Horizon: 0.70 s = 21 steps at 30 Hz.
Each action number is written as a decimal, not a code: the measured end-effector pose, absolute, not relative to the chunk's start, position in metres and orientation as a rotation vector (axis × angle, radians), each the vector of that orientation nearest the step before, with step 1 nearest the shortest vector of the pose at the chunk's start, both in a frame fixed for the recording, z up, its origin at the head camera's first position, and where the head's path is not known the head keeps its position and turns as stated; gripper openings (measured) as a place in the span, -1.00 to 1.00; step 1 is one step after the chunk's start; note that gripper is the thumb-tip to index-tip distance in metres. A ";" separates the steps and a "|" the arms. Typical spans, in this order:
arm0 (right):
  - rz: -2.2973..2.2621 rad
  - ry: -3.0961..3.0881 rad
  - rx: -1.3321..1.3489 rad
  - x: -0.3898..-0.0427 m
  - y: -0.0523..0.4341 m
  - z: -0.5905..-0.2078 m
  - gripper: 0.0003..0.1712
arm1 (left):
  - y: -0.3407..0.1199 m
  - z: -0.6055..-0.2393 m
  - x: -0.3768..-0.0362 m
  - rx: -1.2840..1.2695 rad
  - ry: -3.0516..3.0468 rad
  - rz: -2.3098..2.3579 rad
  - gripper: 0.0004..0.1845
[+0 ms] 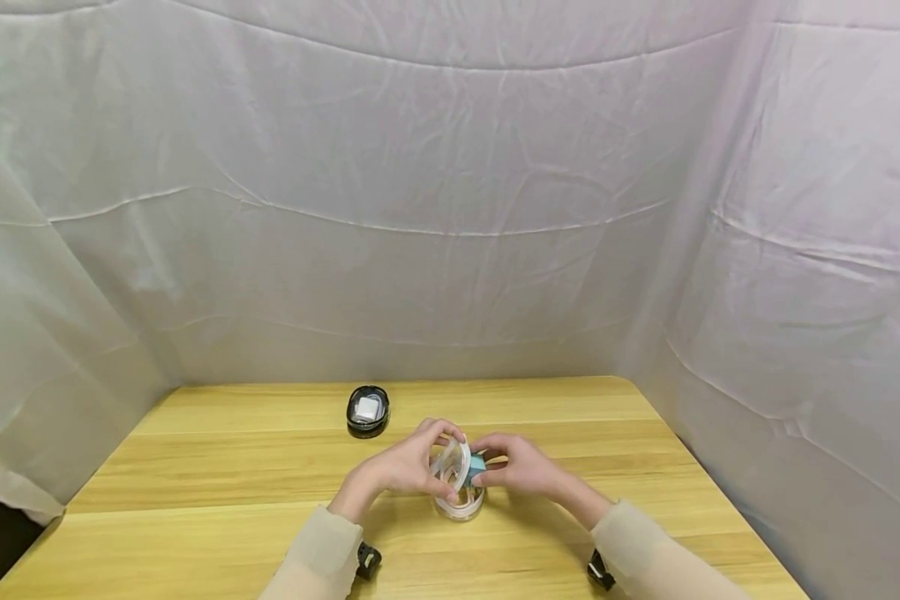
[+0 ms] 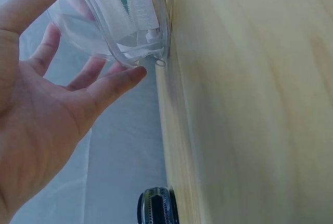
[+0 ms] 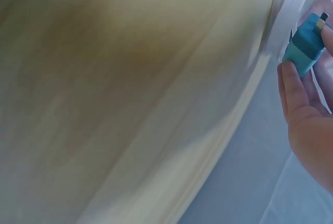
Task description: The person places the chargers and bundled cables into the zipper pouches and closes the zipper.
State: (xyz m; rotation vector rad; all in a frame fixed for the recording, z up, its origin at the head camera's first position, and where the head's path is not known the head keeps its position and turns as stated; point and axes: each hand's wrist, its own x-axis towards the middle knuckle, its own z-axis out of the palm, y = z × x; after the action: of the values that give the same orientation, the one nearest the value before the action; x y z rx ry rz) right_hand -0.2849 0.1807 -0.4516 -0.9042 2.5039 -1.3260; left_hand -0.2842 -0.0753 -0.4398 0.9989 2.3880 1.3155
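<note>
Two beige sleeves (image 1: 322, 542) come in from the bottom, each with a black wrist device (image 1: 368, 561) just beneath it. Ahead of them, the left hand (image 1: 411, 467) holds a clear cover (image 1: 443, 458) by its rim, thumb on the near side and fingertips on the far side, set wide apart. The right hand (image 1: 521, 465) pinches a teal block (image 3: 307, 47) between thumb and fingers, held more narrowly. That block sits just right of the tilted cover, above the clear base (image 1: 461, 511); whether it touches the rim, I cannot tell. It is chunky with rounded corners, darker on one half and paler on the other, with a small black tip at one end. Cover and base are round, see-through and glossy, with whitish rims.

Yellowish wooden table (image 1: 217, 542) stretches broadly to either side, its grain running crosswise; both side edges lie well apart from the hands. Farther back, left of the hands, a black oval case (image 1: 367, 430) holds a white squarish piece (image 1: 367, 407). Creased grey fabric (image 1: 420, 150) hangs behind the table's straight far edge.
</note>
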 end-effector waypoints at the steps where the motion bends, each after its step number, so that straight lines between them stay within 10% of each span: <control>1: -1.317 2.511 -0.911 -0.285 0.179 -0.452 -0.52 | -0.075 -0.440 -0.284 0.996 2.389 1.316 -0.22; 21: -1.308 2.481 -0.936 -0.284 0.160 -0.456 -0.64 | -0.075 -0.441 -0.284 0.953 2.431 1.292 -0.21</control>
State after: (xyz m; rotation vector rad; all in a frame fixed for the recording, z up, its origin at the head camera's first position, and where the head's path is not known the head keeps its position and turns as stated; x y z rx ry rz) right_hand -0.2840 0.1604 -0.4556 -0.9358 2.4814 -1.3080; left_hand -0.2845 -0.0755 -0.4406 0.9530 2.4310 1.2920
